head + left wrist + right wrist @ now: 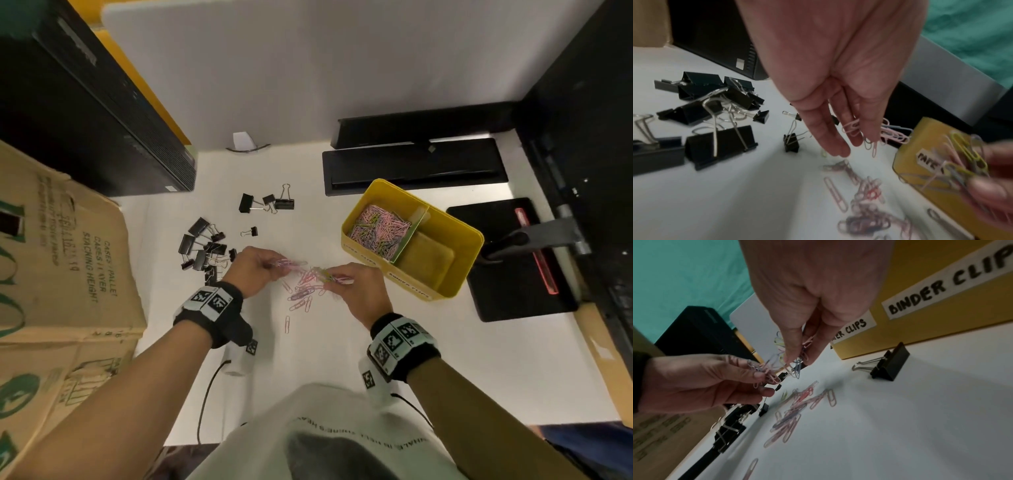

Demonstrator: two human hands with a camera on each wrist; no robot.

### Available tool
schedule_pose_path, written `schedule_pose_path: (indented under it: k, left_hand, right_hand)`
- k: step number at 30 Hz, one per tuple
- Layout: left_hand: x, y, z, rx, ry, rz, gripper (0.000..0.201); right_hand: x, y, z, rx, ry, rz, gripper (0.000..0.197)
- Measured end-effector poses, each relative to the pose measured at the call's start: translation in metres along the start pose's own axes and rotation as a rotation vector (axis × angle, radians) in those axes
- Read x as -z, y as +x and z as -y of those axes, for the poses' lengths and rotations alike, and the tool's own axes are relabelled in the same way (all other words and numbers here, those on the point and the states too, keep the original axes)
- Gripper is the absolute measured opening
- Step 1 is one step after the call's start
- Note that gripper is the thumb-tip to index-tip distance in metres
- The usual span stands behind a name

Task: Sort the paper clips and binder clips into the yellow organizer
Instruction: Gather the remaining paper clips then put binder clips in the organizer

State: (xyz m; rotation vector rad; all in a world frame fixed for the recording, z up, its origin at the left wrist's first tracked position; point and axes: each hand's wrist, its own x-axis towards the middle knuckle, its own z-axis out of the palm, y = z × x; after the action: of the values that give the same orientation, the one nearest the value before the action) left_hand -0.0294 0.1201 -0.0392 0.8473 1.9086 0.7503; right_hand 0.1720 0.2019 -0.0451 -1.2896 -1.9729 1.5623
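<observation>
My left hand point(275, 268) pinches a few pink paper clips point(853, 128) just above the white table. Close to its right, my right hand point(335, 278) pinches a tangled bunch of pink, yellow and grey paper clips point(795, 353). Several loose paper clips point(303, 294) lie under and between both hands. Right of the hands stands the yellow organizer point(404, 278); its left compartment holds a heap of paper clips point(378, 229), and the right one shows a bare yellow floor. Black binder clips point(202, 250) lie in a pile left of my left hand, with more point(267, 204) farther back.
A cardboard box point(51, 274) and a black computer case point(85, 102) close off the left side. Black trays point(411, 168) and a black pad point(513, 260) sit behind and right of the organizer. One binder clip point(890, 363) stands by the organizer's front wall.
</observation>
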Motion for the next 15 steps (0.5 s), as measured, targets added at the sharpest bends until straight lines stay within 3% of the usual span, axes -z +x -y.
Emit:
schedule_pose_path:
  k: [5,10,15]
  left_hand:
    - [0.008,-0.002,-0.034,-0.056,-0.280,0.010,0.018]
    - [-0.004,0.016,-0.092,-0.134,-0.232,0.003,0.014]
    - [-0.050,0.039,-0.140,-0.173,-0.076,0.075,0.021]
  right_hand:
    - [0.015,-0.007,0.011,-0.025,0.203,-0.110,0.023]
    - [0.036,-0.017,0.033,0.017,0.375,-0.267,0.030]
    - [0.058,-0.013,0.039,-0.024,0.403,-0.376,0.030]
